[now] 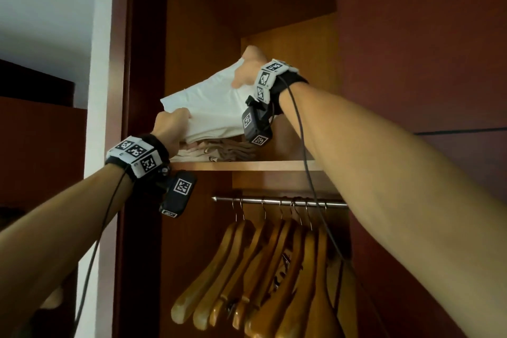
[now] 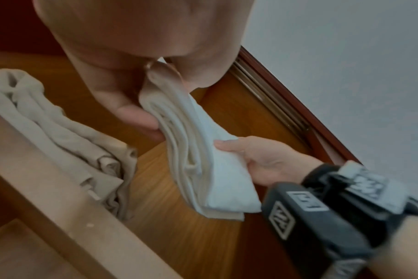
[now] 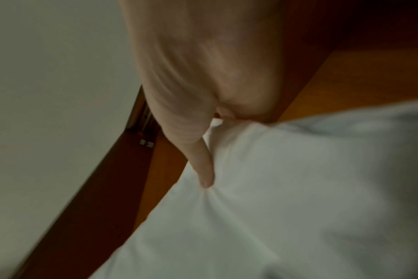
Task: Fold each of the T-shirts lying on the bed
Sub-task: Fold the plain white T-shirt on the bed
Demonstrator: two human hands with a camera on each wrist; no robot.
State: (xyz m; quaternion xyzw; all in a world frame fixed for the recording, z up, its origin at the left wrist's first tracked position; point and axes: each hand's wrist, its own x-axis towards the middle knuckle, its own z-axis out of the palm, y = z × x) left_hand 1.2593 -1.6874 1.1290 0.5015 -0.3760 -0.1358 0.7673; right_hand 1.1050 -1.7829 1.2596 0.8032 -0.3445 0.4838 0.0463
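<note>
A folded white T-shirt bundle (image 1: 211, 110) hangs tilted just above the wardrobe shelf (image 1: 247, 165). My left hand (image 1: 171, 123) pinches its near left edge, thumb on one side and fingers on the other. My right hand (image 1: 248, 68) grips its far right corner, higher up. In the left wrist view the left hand (image 2: 170, 100) clamps the layered white fabric (image 2: 203, 160) and the right hand (image 2: 258, 156) holds the opposite edge. The right wrist view shows the right hand (image 3: 191, 94) with its thumb pressed into the white cloth (image 3: 286, 188). The right fingers are hidden behind it.
Folded beige clothes (image 1: 219, 151) lie on the shelf under the white bundle, also seen as a beige pile (image 2: 60, 136). Below the shelf, a metal rail (image 1: 279, 202) carries several wooden hangers (image 1: 260, 282). Dark wardrobe panels stand left and right; a white wall (image 1: 49, 8) lies left.
</note>
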